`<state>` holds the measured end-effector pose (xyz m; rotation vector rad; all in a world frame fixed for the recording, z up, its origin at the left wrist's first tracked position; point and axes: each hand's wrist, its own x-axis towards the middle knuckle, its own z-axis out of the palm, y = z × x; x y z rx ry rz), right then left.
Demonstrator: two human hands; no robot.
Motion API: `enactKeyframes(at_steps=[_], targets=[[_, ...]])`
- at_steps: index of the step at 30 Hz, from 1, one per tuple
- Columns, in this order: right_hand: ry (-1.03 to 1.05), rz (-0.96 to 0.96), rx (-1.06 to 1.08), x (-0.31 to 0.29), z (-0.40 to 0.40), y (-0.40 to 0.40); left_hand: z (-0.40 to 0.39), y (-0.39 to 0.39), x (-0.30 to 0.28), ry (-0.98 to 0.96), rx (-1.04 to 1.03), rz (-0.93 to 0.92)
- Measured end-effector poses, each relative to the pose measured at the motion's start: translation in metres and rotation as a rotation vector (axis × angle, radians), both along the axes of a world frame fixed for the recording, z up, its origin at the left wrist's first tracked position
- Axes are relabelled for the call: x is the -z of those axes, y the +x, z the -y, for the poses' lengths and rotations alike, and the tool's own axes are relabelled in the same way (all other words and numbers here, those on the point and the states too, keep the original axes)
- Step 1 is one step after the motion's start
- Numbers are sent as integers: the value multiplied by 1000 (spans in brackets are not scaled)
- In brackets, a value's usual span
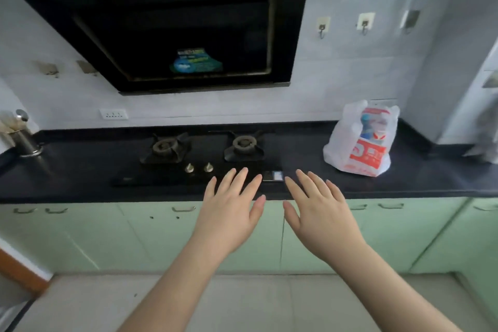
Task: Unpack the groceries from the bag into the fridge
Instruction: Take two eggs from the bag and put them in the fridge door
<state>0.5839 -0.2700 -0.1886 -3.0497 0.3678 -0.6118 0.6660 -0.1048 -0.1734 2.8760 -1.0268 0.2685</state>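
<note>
A white plastic grocery bag (pixel 359 140) with red print stands on the black countertop (pixel 431 178) at the right, with packaged goods showing through it. My left hand (pixel 231 207) and my right hand (pixel 320 210) are stretched out side by side, palms down, fingers spread, in front of the counter's front edge. Both hold nothing. The bag lies to the right of and beyond my right hand, apart from it. A pale surface at the far right edge may be the fridge (pixel 482 105); I cannot tell for sure.
A two-burner gas hob (pixel 202 153) is set into the counter just beyond my hands. A black range hood (pixel 172 24) hangs above it. A tap (pixel 23 135) stands at the far left. Green cabinet doors (pixel 107 237) run under the counter. Hooks hang on the tiled wall.
</note>
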Motion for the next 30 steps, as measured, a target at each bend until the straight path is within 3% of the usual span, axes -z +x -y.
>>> enactKeyframes(at_steps=[7, 15, 30], targets=[[38, 36, 191, 5, 110, -77, 121, -48, 0, 37, 169, 11], [60, 44, 287, 10, 182, -122, 204, -76, 9, 47, 273, 18], [6, 22, 323, 6, 243, -47, 271, 12, 10, 13, 335, 41]])
